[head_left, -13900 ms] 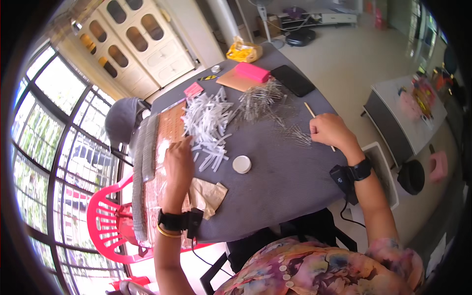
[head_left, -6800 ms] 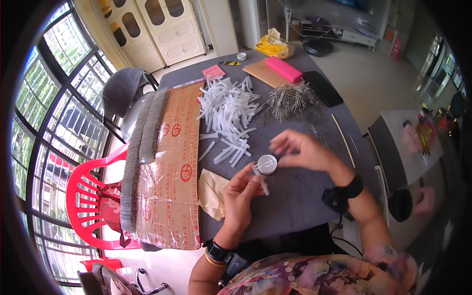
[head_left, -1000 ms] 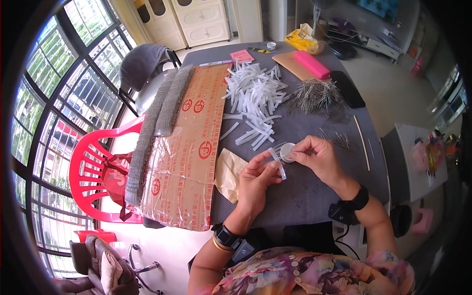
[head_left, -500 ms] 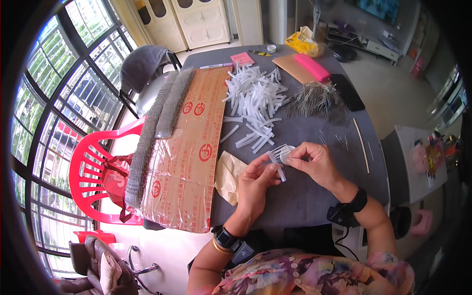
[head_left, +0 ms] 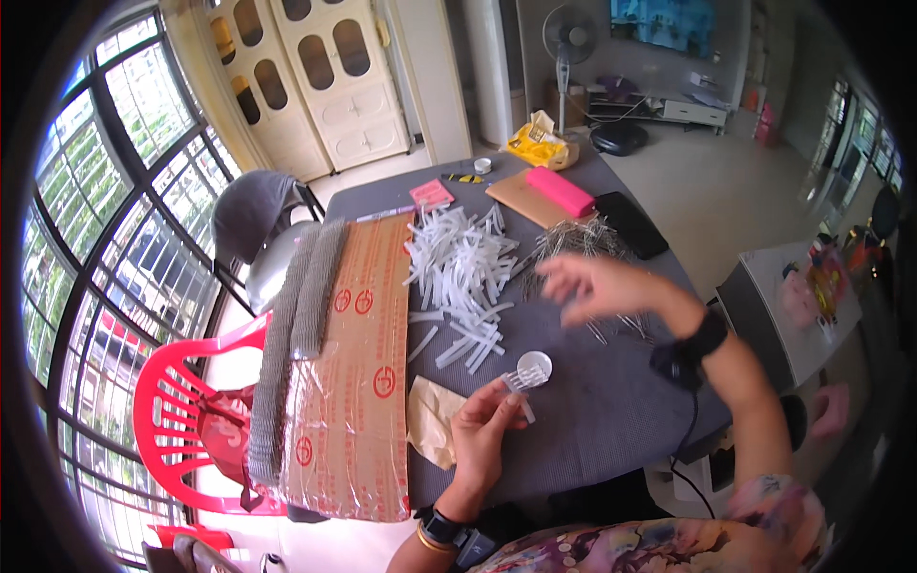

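Observation:
My left hand [head_left: 480,430] is closed on a translucent white plastic strip [head_left: 523,403] with several thin metal pins standing out of it. Just beyond the strip, a small round white dish [head_left: 537,362] rests on the table, partly behind the pins. My right hand [head_left: 611,288] is raised at the near side of a heap of thin metal pins [head_left: 576,237]. Its fingers are apart and slightly blurred, with nothing visible in them. A large pile of loose white plastic strips [head_left: 462,253] lies to the left of the metal heap.
At the left of the table, a brown cardboard sheet under clear film [head_left: 368,420] carries grey bristly rows [head_left: 272,382]. A beige paper piece [head_left: 432,420] lies by my left hand. Farther back are a pink case [head_left: 560,193], a dark phone-like slab [head_left: 630,226] and a yellow bag [head_left: 538,141].
My right hand has left the strip and moved up and away toward the metal heap. My left hand still holds the strip. The head view has tilted up, and the round dish now shows.

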Demonstrator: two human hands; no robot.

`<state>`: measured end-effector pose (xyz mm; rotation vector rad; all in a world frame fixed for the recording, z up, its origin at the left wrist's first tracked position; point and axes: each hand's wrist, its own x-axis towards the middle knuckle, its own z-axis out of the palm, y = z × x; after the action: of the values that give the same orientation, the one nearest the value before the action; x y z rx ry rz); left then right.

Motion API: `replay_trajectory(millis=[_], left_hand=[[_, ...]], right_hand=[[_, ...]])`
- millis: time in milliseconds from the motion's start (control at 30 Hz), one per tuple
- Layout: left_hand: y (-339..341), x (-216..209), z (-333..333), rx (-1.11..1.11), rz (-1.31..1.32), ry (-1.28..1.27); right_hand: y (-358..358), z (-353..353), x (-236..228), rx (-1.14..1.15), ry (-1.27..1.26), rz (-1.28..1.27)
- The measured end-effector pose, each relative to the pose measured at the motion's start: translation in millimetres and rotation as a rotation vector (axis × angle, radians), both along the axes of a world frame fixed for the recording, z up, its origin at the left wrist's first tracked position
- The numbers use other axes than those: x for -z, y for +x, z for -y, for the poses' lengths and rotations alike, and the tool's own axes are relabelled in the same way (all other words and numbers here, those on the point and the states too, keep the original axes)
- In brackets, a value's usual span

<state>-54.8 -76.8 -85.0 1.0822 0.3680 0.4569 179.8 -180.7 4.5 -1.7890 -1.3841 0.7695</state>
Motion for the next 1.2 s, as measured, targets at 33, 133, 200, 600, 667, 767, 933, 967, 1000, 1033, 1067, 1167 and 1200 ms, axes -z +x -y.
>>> replay_trajectory(millis=[33, 133, 200, 600, 667, 767, 933, 967, 1000, 1033, 1067, 1167, 1200], left_hand=[[1.2, -0.7, 1.6, 0.016, 0.012, -0.006], [4.8, -4.0, 6.6, 0.013, -0.017, -0.005], [4.4, -6.0, 8.3, 0.03, -0.008, 0.002], [1.0, 0.6, 3.2, 0.052, 0.023, -0.056], [2.0, 2.1, 2.3, 0.042, 0.031, -0.054], [2.3, 0.6, 2.7, 0.056, 0.04, -0.072], [2.5, -1.6, 3.3, 0.041, -0.002, -0.046], [2.7, -1.9, 3.7, 0.043, -0.002, -0.047], [2.1, -1.5, 2.8, 0.039, -0.005, -0.048], [1.6, -1.6, 3.1, 0.041, -0.005, -0.05], [1.6, -1.0, 3.1, 0.04, -0.006, -0.049], [2.4, -0.4, 5.0, 0.046, 0.007, -0.044], [2.5, -0.3, 4.8, 0.041, 0.012, -0.047]], right_hand=[[38.1, -3.9, 5.8, 0.115, 0.067, -0.047], [122.3, -16.9, 3.4, 0.524, 0.158, 0.552], [161.6, -22.4, 14.3, 0.565, 0.129, 0.644], [207.4, -73.2, 53.2, 0.658, -0.249, 0.628], [208.6, -76.4, 53.1, 0.649, -0.255, 0.553], [216.1, -75.9, 58.1, 0.518, -0.099, 0.452], [213.2, -88.3, 50.9, 0.46, -0.133, 0.681], [210.2, -89.2, 47.3, 0.461, -0.135, 0.68], [191.7, -93.1, 32.3, 0.429, -0.294, 0.675], [178.9, -92.9, 23.0, 0.401, -0.455, 0.669], [173.6, -92.6, 24.2, 0.4, -0.454, 0.668], [166.1, -86.7, 25.0, 0.425, -0.464, 0.897], [166.8, -88.2, 25.1, 0.414, -0.483, 0.863]])
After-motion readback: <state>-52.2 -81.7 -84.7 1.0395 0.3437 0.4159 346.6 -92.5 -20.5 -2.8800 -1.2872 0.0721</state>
